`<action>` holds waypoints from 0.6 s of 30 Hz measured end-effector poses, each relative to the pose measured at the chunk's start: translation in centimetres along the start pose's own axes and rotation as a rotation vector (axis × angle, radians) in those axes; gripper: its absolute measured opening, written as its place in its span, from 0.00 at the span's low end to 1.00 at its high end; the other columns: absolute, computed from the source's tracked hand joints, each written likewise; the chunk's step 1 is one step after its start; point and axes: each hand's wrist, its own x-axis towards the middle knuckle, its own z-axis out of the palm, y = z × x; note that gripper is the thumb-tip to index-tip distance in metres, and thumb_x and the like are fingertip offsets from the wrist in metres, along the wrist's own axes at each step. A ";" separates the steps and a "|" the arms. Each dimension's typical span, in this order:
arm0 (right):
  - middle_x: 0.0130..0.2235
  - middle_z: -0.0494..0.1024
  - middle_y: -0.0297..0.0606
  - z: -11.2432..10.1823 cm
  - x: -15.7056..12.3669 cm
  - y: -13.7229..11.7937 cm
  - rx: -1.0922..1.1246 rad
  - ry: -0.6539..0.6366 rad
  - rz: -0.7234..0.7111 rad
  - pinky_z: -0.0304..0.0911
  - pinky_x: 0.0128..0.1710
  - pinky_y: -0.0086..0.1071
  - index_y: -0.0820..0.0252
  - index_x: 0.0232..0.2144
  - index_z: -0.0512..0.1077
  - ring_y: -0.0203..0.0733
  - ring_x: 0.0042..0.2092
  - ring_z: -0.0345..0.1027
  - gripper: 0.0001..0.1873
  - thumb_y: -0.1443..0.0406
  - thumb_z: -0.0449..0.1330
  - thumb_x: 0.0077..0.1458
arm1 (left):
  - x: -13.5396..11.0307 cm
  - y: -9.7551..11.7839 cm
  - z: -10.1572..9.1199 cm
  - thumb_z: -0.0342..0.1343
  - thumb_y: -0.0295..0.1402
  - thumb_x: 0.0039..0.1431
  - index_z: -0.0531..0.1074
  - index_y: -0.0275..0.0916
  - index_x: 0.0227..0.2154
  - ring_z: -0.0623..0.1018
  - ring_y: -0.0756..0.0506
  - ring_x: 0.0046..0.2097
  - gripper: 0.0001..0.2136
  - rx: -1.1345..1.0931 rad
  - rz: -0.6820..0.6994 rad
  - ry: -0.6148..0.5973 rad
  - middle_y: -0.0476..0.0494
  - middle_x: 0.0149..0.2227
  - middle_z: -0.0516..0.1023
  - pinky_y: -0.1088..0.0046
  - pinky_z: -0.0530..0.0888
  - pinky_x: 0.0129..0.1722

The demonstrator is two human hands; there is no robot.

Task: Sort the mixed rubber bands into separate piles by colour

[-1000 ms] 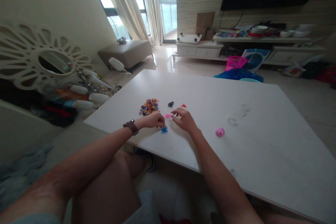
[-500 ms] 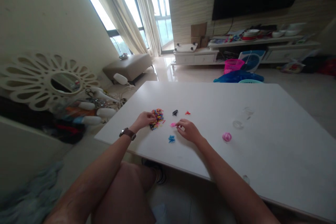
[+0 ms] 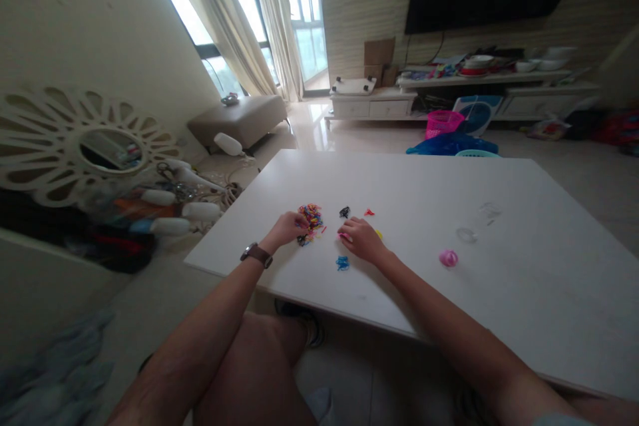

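My left hand (image 3: 289, 228) has its fingertips pinched together at the left edge of a mixed pile of small multicoloured rubber bands (image 3: 313, 215); what they grip is too small to make out. My right hand (image 3: 360, 238) reaches over the small pink rubber bands (image 3: 342, 235), fingers bent down onto them and hiding most of that heap. Around it lie separate small heaps: black bands (image 3: 345, 212), red bands (image 3: 369, 212) and blue bands (image 3: 342, 263). Some yellow bands (image 3: 379, 234) show just beyond the right hand's edge.
The white table (image 3: 399, 183) carries a clear plastic jar (image 3: 468, 235) lying on its side at the right, and a pink lid (image 3: 448, 258) nearer me. Beyond the far edge are a blue object (image 3: 449, 144) and a pink basket (image 3: 443, 124).
The view has turned slightly left, so the table things sit farther right. My right hand has moved down over the pink bands, and the yellow bands now show beside it. My left hand stays at the pile.
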 end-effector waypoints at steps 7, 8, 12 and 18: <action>0.45 0.79 0.45 1.8 5.3 -1.8 -0.216 -0.180 -0.008 0.58 0.47 0.37 0.60 0.40 0.79 0.48 0.50 0.66 0.09 0.71 0.58 0.62 | -0.5 -0.2 -0.4 0.65 0.31 0.46 0.83 0.36 0.28 0.75 0.47 0.29 0.06 -0.009 -0.010 0.038 0.45 0.26 0.81 0.73 0.69 0.32; 0.45 0.80 0.45 2.0 5.8 -1.9 -0.231 -0.202 -0.012 0.59 0.46 0.37 0.60 0.38 0.79 0.48 0.50 0.66 0.09 0.71 0.58 0.62 | -0.5 -0.4 -0.3 0.64 0.32 0.46 0.83 0.36 0.28 0.75 0.47 0.29 0.06 0.001 0.000 0.038 0.45 0.27 0.82 0.73 0.69 0.31; 0.46 0.79 0.46 2.7 6.8 -1.9 -0.271 -0.252 -0.020 0.60 0.46 0.36 0.60 0.34 0.79 0.48 0.50 0.66 0.11 0.70 0.56 0.62 | -0.4 -1.0 0.3 0.63 0.31 0.46 0.84 0.37 0.29 0.75 0.47 0.29 0.07 0.059 0.011 0.030 0.45 0.27 0.82 0.73 0.68 0.31; 0.49 0.77 0.48 2.3 6.2 -1.9 -0.271 -0.190 -0.051 0.61 0.47 0.37 0.62 0.44 0.75 0.49 0.52 0.65 0.14 0.75 0.53 0.61 | -0.1 0.0 1.3 0.63 0.28 0.47 0.84 0.38 0.29 0.75 0.46 0.29 0.06 0.081 0.004 -0.013 0.47 0.23 0.80 0.73 0.69 0.32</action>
